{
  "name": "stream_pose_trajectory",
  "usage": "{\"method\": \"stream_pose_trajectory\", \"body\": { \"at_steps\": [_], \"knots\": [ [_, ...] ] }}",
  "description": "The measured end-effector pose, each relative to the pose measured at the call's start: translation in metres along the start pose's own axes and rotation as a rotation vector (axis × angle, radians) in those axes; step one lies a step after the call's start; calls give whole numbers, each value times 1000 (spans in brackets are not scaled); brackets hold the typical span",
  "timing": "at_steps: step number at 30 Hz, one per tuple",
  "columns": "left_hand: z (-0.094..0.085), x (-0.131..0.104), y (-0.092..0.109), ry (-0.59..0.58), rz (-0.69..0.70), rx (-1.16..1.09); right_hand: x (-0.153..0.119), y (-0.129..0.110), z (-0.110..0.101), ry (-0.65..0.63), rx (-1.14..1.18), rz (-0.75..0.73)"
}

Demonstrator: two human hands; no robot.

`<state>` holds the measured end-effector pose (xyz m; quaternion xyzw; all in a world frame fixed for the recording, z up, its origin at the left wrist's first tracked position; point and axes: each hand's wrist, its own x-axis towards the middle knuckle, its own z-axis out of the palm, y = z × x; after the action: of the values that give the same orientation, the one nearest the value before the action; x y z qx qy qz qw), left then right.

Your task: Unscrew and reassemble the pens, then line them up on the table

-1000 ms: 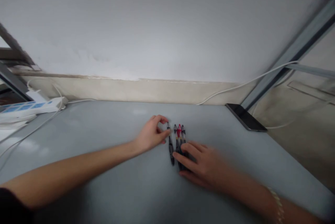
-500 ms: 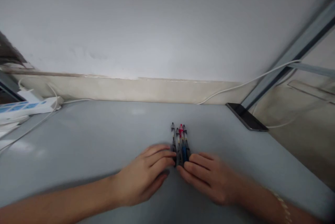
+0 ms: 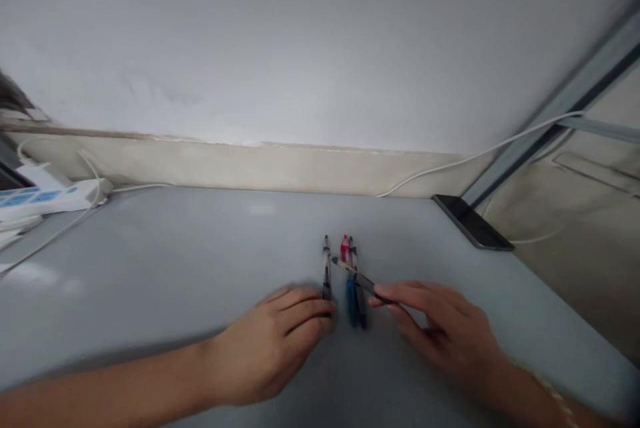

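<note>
My right hand (image 3: 445, 325) pinches the dark grip end of a black-and-clear pen (image 3: 367, 283), which slants up to the left across two others. Under it lie a pen with a pinkish-red top and blue grip (image 3: 351, 301) and a black pen (image 3: 361, 308), side by side on the table. To their left a separate black-and-clear pen (image 3: 327, 265) points away from me. The curled fingers of my left hand (image 3: 283, 341) close on its near end, hiding the tip.
A dark phone (image 3: 473, 223) lies at the grey table's (image 3: 175, 255) right edge beside a metal frame post. At the far left sits a white power strip (image 3: 55, 198) with cables. A wall rises behind the table, and a white cable (image 3: 440, 169) runs up to the right.
My right hand has taken one pen out of the close row, drawn it right and tilted it over the others. The leftmost pen has shifted slightly left with my left hand.
</note>
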<state>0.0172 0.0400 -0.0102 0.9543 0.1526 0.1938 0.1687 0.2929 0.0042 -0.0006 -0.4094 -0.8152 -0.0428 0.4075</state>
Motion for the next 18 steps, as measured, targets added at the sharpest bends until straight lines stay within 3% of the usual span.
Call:
{"method": "stream_pose_trajectory", "body": {
  "at_steps": [7,13,15,18],
  "knots": [
    [0,-1,0,30,15,-1,0,2,-1,24,119,167],
    [-2,-4,-1,55,-2,-72,0,-4,-4,165,218,415],
    [0,-8,-2,147,-74,-171,1,-9,-7,215,261,460],
    [5,-11,-4,385,-305,-367,1,-13,-10,264,378,502]
  ]
}}
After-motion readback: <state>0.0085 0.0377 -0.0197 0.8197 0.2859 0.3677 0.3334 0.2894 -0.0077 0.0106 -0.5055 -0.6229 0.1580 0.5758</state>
